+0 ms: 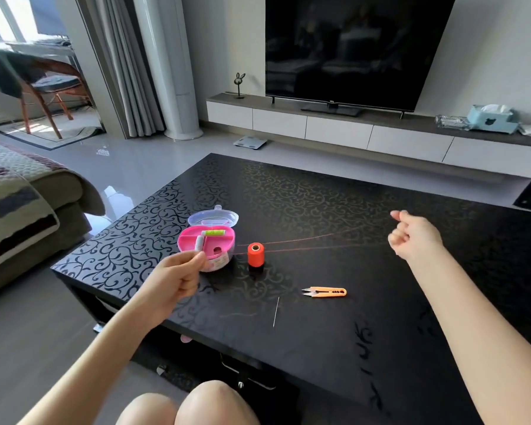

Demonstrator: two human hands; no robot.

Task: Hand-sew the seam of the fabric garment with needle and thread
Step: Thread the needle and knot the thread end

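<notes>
Left hand (178, 280) and right hand (414, 237) both pinch the red thread (313, 248), stretched tight over the bench (380, 317). Needle (276, 311) lies loose on it — near the snips (324, 292).

Orange-red spool (255, 254) stands upright mid-tabletop, its hollow core facing up. From it, red thread (301, 238) runs in two thin, taut strands above the surface, stretched between the pinching left hand (178, 277) and the curled right hand (411, 237). The needle (276, 311) lies flat nearer the front edge, slim, silver and bare.
</notes>
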